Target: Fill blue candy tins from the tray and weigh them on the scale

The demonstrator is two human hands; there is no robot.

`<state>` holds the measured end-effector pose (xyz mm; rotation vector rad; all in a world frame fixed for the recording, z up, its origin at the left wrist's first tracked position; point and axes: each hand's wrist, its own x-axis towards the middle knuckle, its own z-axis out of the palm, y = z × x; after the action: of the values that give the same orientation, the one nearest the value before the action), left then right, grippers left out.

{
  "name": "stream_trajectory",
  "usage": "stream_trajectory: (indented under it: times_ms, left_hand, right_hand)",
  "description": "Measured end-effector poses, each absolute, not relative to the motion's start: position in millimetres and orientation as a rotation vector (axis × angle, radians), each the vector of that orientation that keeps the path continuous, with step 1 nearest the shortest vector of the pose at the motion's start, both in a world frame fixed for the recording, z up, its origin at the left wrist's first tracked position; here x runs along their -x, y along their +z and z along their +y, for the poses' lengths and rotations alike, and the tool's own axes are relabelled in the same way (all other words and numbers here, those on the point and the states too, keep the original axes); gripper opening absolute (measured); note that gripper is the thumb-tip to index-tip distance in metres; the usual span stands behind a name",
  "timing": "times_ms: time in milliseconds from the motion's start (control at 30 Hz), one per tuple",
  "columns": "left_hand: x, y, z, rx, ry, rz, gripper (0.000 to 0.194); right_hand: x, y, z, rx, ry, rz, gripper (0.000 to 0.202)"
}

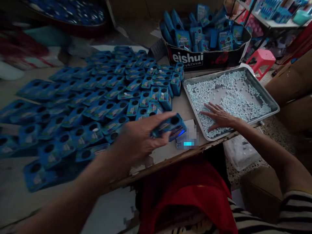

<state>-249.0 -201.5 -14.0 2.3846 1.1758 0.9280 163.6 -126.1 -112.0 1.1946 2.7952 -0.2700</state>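
Left hand (143, 135) is pinching a blue rectangular box (179, 125) near the wooden table's (180, 107) front edge — best leaving its hole uncovered — while the splayed right hand (218, 115) is touching pale-blue pellets (237, 104) in a metal tray (274, 107).

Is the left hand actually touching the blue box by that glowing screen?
Touching. The head view shows the left hand holding the blue box, with thumb and forefinger closed around it.

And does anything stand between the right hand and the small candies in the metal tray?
Nothing visible does. The right hand is inside the rim of the metal tray, spread out on the small candies.
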Motion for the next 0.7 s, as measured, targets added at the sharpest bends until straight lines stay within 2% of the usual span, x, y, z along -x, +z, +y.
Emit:
stream_trajectory:
  times_ms: [67, 167, 233, 300, 367, 467, 533, 633, 667, 700]
  left_hand:
    - [220, -41, -203, -2.388, 0.83, 1.075, 0.048]
    - [197, -67, -204, -2.346, 0.728, 1.066, 0.052]
    - [199, -69, -208, -2.337, 0.737, 1.094, 0.058]
    - [211, -61, -218, -2.326, 0.809, 1.143, 0.07]
    - [226, -52, -233, -2.298, 0.843, 1.239, 0.081]
    - [244, -45, -257, -2.284, 0.858, 1.386, 0.075]
    - [249, -44, -271, -2.283, 0.922, 1.479, 0.067]
    - [245, -40, -281, -2.219, 1.04, 1.622, 0.066]
    - [242, -39, -281, -2.204, 1.061, 1.649, 0.064]
    - [239, -37, -281, -2.203, 1.073, 1.662, 0.06]
  right_hand:
    - [-156, -115, -119, -1.128, -0.225, 2.827, 0.096]
    - [-146, -118, -115, -1.092, -0.115, 2.837, 0.062]
    - [-143, -119, -116, -1.103, -0.097, 2.823, 0.043]
    - [-144, -121, -115, -1.28, -0.184, 2.816, 0.034]
    - [-150, -121, -112, -1.737, -0.495, 2.803, 0.03]
    - [-166, -113, -104, -2.335, -1.153, 2.623, 0.04]
    - [-175, -104, -100, -2.37, -1.519, 2.569, 0.046]
    - [-177, -92, -99, -2.327, -2.016, 2.486, 0.042]
    - [-175, -90, -101, -2.367, -2.023, 2.481, 0.039]
    - [-172, -88, -102, -2.417, -1.874, 2.53, 0.037]
